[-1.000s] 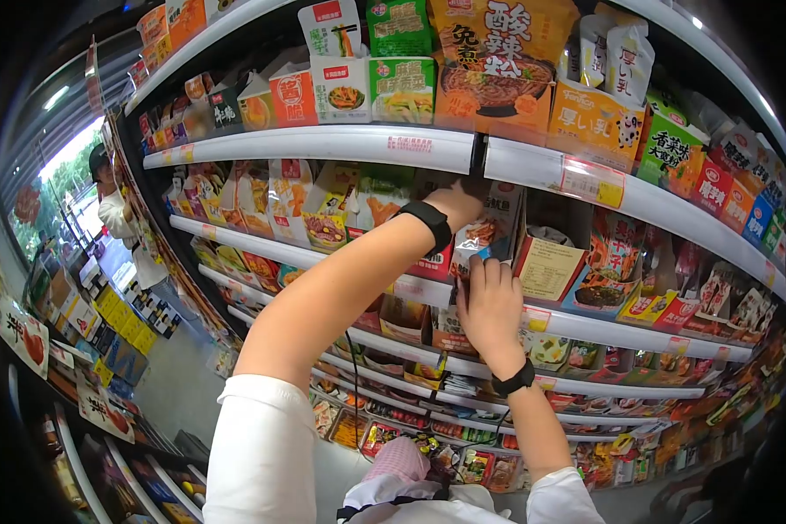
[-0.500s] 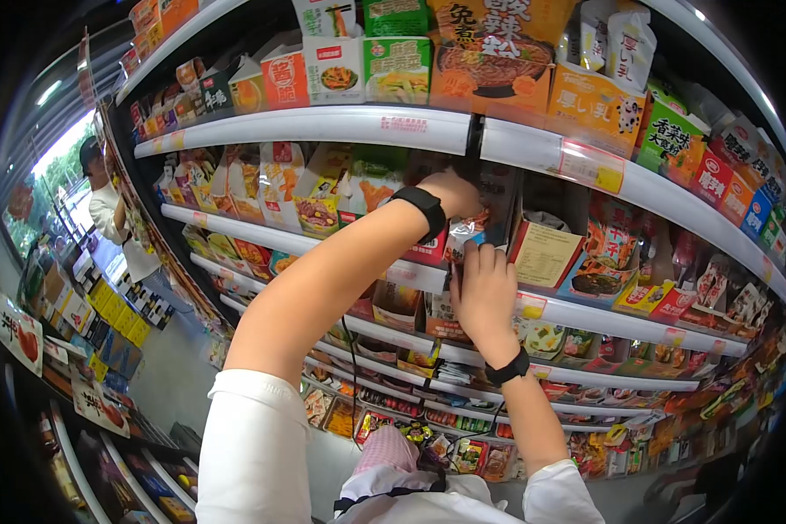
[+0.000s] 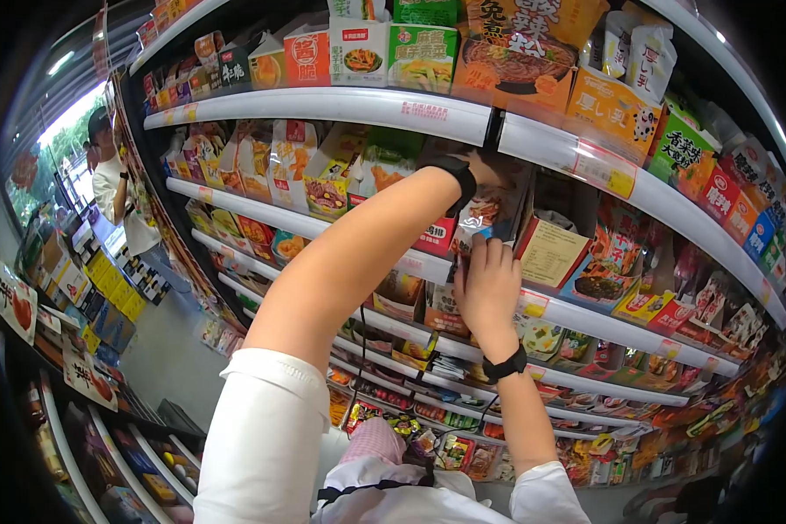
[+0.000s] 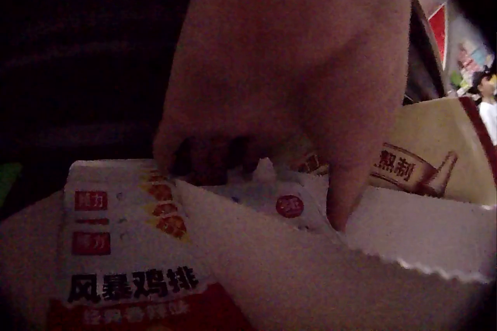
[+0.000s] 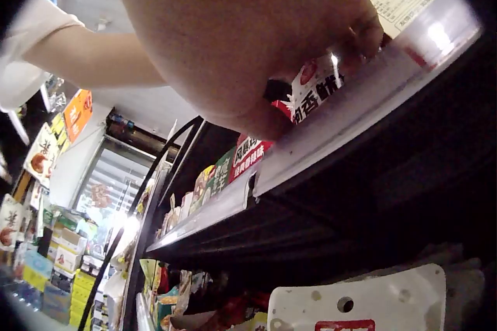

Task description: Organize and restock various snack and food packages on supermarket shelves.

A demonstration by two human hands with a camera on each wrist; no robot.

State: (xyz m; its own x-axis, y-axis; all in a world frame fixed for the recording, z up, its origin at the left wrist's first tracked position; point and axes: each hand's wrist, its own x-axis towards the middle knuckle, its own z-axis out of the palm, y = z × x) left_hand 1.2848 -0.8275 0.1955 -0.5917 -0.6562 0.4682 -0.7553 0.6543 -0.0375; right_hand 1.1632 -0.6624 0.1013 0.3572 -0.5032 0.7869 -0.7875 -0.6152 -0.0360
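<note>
My left hand (image 3: 494,171) reaches deep onto a middle shelf, under the shelf above. In the left wrist view its curled fingers dip into an open carton and grip pale snack packets (image 4: 289,207) with a round red mark, the thumb on the right; the fingertips are hidden. A stack of white-and-red chicken-cutlet packets (image 4: 128,273) stands beside them. Lower down, my right hand (image 3: 489,293) holds the front of a dark squid-snack box (image 3: 489,210) at the shelf lip, thumb at its left. White box print with black characters (image 5: 317,102) shows between thumb and fingers.
Right of the hands stands a carton with a cream label (image 3: 550,253). The white upper shelf edge (image 3: 323,115) runs just above my left wrist. A dark cable (image 3: 361,349) hangs below my left arm. Another person (image 3: 106,179) stands in the aisle at left.
My left hand has gone slightly farther into the shelf, and less of it shows. The right hand stays at the box front. The head view has shifted a little.
</note>
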